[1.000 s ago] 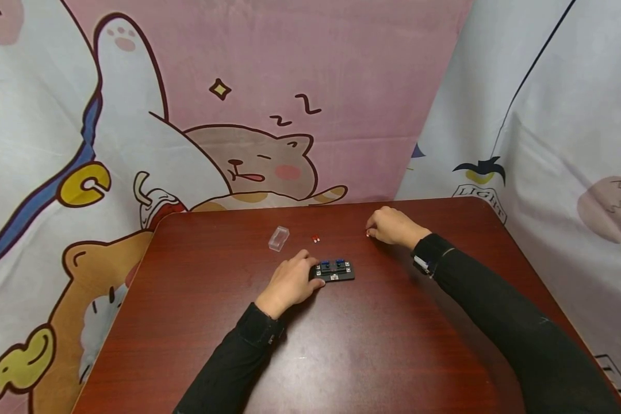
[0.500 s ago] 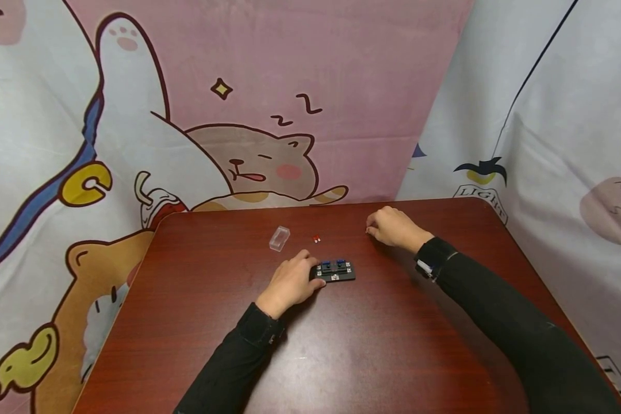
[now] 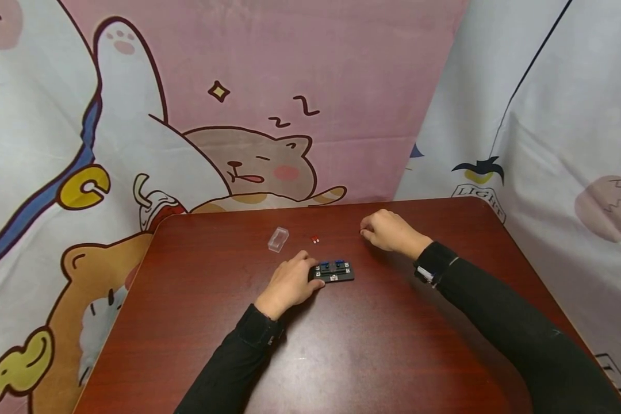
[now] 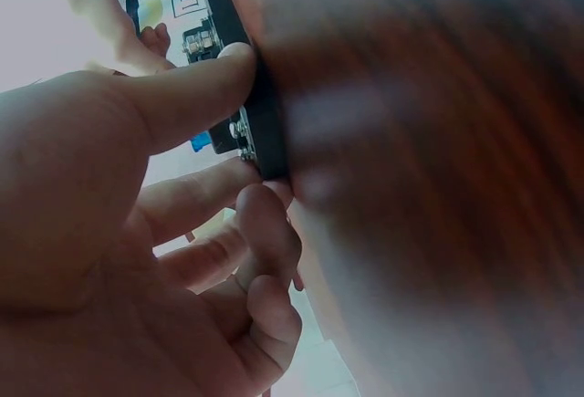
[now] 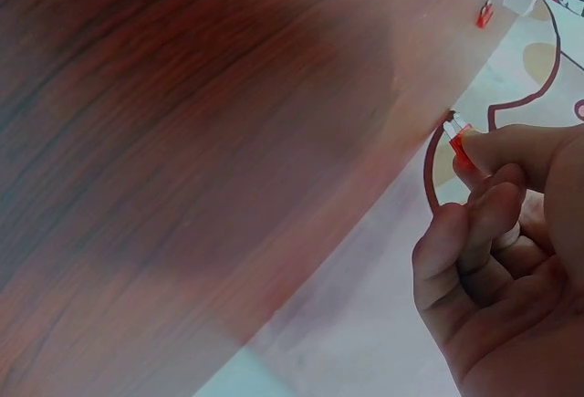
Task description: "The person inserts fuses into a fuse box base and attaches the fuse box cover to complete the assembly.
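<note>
My left hand (image 3: pixel 288 284) grips the left end of a black terminal block (image 3: pixel 336 271), thumb on its near side and fingers on its far side. The block lies flat on the table and carries metal screw terminals and two blue parts. In the left wrist view the thumb covers part of the block (image 4: pixel 266 119). Away to the right, my right hand (image 3: pixel 390 230) pinches a small red blade fuse (image 5: pixel 460 147) between thumb and forefinger. The two metal prongs of the fuse point away from the fingertips. Another red piece (image 3: pixel 315 240) with pale tips lies behind the block.
A small clear plastic box (image 3: pixel 278 239) sits on the table behind the left hand. The brown wooden table (image 3: pixel 393 345) ends at a cartoon-printed cloth (image 3: pixel 367 86) hanging behind it.
My right hand has moved slightly to the left and toward me with the fuse. My left hand and the terminal block stay where they were.
</note>
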Action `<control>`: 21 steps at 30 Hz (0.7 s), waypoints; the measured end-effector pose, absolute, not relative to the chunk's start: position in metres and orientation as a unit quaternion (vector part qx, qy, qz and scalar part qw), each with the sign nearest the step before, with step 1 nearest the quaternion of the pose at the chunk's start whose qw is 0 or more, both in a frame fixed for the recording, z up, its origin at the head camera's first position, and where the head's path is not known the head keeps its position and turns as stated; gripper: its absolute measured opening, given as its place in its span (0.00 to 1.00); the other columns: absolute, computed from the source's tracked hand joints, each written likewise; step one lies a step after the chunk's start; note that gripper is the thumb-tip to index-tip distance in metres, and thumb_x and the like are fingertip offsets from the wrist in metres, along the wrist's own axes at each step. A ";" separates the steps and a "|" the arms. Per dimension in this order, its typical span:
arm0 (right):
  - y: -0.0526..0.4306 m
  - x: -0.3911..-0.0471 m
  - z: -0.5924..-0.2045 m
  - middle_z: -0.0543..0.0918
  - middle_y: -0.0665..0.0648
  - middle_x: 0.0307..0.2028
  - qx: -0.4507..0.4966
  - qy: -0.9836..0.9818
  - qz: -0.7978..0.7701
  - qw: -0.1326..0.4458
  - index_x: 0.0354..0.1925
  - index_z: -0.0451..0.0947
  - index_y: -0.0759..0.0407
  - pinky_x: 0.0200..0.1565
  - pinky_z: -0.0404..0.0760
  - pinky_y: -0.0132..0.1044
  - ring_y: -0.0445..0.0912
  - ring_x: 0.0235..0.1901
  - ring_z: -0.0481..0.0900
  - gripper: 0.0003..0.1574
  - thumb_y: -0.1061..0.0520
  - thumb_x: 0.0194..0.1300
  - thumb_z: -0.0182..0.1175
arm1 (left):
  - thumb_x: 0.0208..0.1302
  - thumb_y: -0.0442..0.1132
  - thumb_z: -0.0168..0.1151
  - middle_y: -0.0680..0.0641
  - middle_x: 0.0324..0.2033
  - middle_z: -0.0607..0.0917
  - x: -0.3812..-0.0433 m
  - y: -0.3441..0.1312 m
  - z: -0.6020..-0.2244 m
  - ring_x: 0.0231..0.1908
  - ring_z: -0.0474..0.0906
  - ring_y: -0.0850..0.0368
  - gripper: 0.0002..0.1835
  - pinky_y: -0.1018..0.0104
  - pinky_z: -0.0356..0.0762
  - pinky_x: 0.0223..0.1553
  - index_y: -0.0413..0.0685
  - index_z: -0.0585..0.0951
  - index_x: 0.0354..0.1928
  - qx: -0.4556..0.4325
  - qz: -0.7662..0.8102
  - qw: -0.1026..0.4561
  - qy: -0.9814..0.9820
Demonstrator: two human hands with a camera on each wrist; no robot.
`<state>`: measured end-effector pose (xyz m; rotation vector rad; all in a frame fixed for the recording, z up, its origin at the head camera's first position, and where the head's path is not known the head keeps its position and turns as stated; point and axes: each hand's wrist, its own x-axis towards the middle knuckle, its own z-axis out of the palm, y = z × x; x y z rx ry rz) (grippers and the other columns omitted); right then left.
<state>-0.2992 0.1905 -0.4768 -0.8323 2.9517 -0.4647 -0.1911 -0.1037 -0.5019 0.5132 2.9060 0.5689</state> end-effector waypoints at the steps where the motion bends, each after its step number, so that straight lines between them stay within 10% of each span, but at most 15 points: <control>1: 0.189 -0.298 -0.477 0.95 0.57 0.47 -0.270 0.951 -0.149 0.020 0.51 0.93 0.59 0.50 0.89 0.51 0.49 0.44 0.91 0.12 0.55 0.78 0.68 | 0.71 0.55 0.77 0.47 0.57 0.83 -0.191 -0.104 -0.502 0.44 0.81 0.50 0.29 0.50 0.83 0.52 0.51 0.85 0.68 0.171 0.190 0.068 0.964; 21: 0.171 -0.272 -0.471 0.94 0.53 0.41 -0.313 0.938 -0.149 0.007 0.48 0.93 0.57 0.44 0.87 0.45 0.42 0.35 0.85 0.09 0.55 0.78 0.68 | 0.71 0.54 0.77 0.48 0.56 0.83 -0.191 -0.103 -0.503 0.43 0.81 0.50 0.28 0.50 0.82 0.51 0.51 0.86 0.67 0.168 0.194 0.064 0.964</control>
